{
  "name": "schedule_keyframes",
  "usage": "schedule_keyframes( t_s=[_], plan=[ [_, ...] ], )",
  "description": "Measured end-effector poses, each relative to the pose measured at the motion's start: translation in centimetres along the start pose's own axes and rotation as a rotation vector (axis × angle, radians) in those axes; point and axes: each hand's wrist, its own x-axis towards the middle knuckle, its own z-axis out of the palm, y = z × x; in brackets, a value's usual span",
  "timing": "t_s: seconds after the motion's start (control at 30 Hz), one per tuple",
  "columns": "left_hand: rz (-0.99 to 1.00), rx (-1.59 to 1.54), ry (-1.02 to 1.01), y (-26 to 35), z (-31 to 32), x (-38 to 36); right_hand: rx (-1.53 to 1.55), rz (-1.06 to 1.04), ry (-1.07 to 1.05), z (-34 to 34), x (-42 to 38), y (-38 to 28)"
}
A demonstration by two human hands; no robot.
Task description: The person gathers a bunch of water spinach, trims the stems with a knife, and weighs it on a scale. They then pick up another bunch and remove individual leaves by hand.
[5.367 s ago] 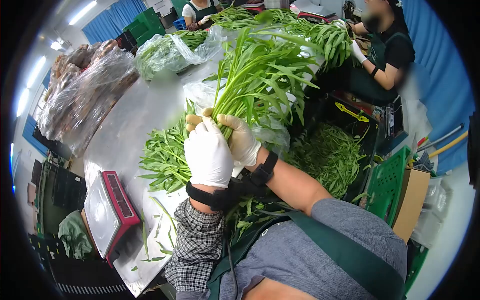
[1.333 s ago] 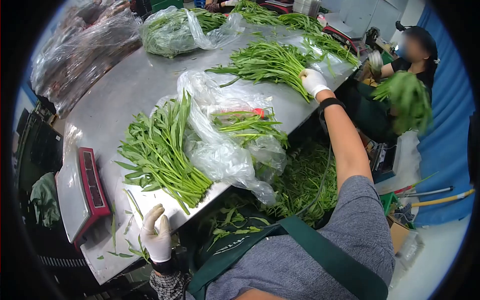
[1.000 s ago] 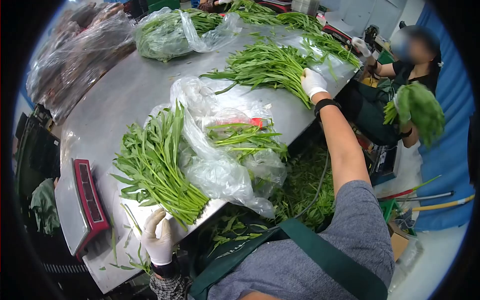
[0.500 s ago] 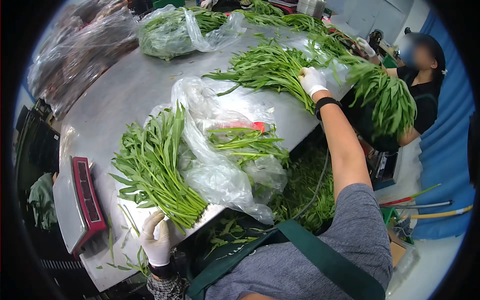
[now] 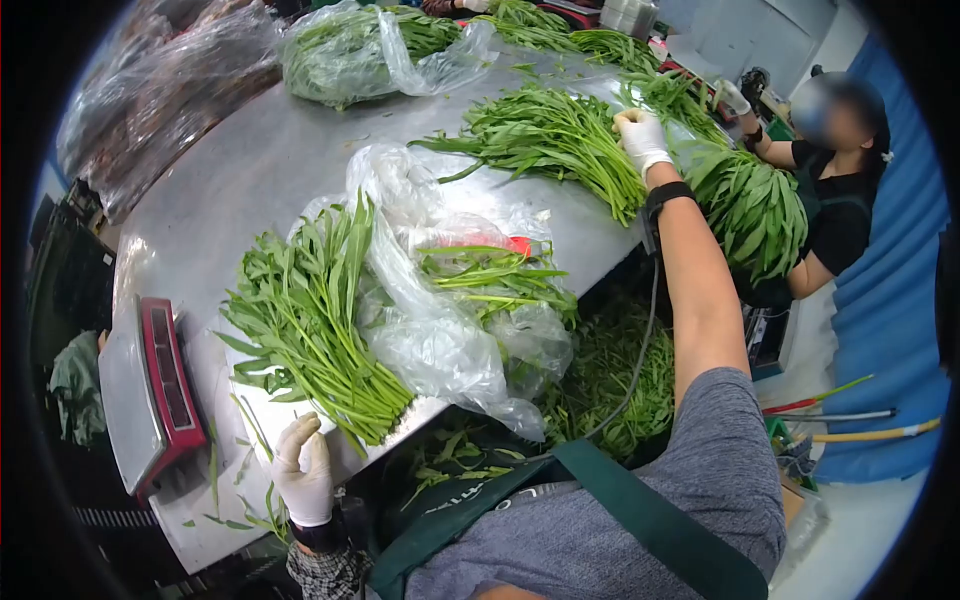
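My right hand point(image 5: 643, 137), in a white glove, is closed at the stem side of a bundle of leafy greens point(image 5: 545, 135); what its fingers hold, if anything, is too small to make out. Low on the left, my gloved left hand point(image 5: 303, 468) has its fingers curled with a gap between thumb and fingers, and nothing shows in it. Just above it lies a second bunch of greens point(image 5: 310, 320), stems toward the table edge. Beside that bunch, a crumpled clear plastic bag point(image 5: 440, 350) lies against more stems point(image 5: 500, 280) and a red item point(image 5: 519, 245).
A red-framed scale point(image 5: 170, 385) stands at the left. Bagged greens point(image 5: 345, 60) lie at the back of the metal table point(image 5: 220, 200). At the right, a co-worker point(image 5: 845, 190) is beside more greens point(image 5: 755, 210). Loose greens point(image 5: 620, 370) lie below the table edge.
My right hand has moved slightly up and right, off the stems it was over. My left hand stays near the table edge. The co-worker's bunch of greens has shifted lower and left.
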Motion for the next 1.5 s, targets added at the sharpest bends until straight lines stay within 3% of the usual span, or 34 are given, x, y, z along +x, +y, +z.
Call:
schedule_keyframes(
  t_s=[0.03, 0.1, 0.17, 0.27, 0.33, 0.37, 0.43, 0.5, 0.6, 0.67, 0.8, 0.87, 0.97, 1.07, 1.13, 1.2, 1.3, 1.4, 1.5],
  plan=[
    [0.01, 0.032, 0.013, 0.0, -0.3, -0.2, -0.043, -0.022, 0.03, 0.3, 1.2, 1.8],
    [-0.011, 0.059, 0.018, 0.5, -0.6, -0.2, 0.203, 0.098, -0.176, -0.6, -1.8, -1.8],
    [-0.028, 0.064, 0.057, 0.8, -0.7, -0.4, 0.222, 0.022, -0.261, -0.6, -5.6, -5.7],
    [-0.068, 0.021, 0.065, 1.3, -1.1, -0.4, 0.284, -0.085, -0.551, -0.5, -12.4, -11.7],
    [-0.151, -0.158, 0.102, 0.6, -1.1, -0.9, 0.308, -0.205, -0.725, 0.0, -17.3, -14.1],
    [-0.257, -0.281, 0.113, 0.3, -1.3, -1.3, 0.337, -0.1, -0.818, 0.1, -20.2, -15.6],
    [-0.425, -0.442, 0.133, 0.5, -1.7, -1.7, 0.097, -0.335, -0.88, 0.9, -25.1, -18.1],
    [-0.48, -0.59, 0.134, 0.2, -2.4, -2.2, 0.257, -0.415, -0.991, 2.1, -29.5, -19.2],
    [-0.531, -0.714, 0.123, 0.3, -3.4, -2.7, 0.196, -0.776, -0.954, 4.7, -34.7, -20.4],
    [-0.552, -0.798, 0.138, 0.3, -3.7, -3.1, 0.09, -0.851, -0.884, 6.4, -37.5, -20.7],
    [-0.585, -0.647, -0.39, 0.9, -3.1, -5.1, -0.145, -0.91, -0.729, 9.7, -40.5, -21.2],
    [-0.621, -0.691, -0.523, 1.7, -2.0, -6.5, -0.262, -0.912, -0.682, 11.2, -41.0, -20.8],
    [-0.641, -0.849, -0.444, 1.5, -1.8, -7.5, -0.329, -0.927, -0.691, 11.8, -41.0, -21.1],
    [-0.593, -0.8, -0.334, 1.1, -2.6, -7.7, -0.295, -0.899, -0.719, 11.4, -40.3, -22.1],
    [-0.556, -0.843, -0.242, 0.6, -3.5, -7.9, -0.014, -0.378, -0.971, 10.2, -39.5, -23.8],
    [-0.525, -0.838, -0.168, 0.3, -4.2, -7.9, 0.113, -0.265, -0.989, 10.6, -39.5, -23.6],
    [-0.523, -0.789, -0.219, 0.8, -5.5, -8.3, -0.169, -0.841, -0.724, 10.9, -39.9, -23.9],
    [-0.552, -0.715, -0.355, 0.9, -6.1, -8.9, 0.048, -0.962, -0.751, 11.4, -41.0, -28.1],
    [-0.567, -0.671, -0.49, 1.2, -6.0, -9.8, -0.058, -1.305, -0.797, 17.2, -42.9, -30.7]
  ],
)
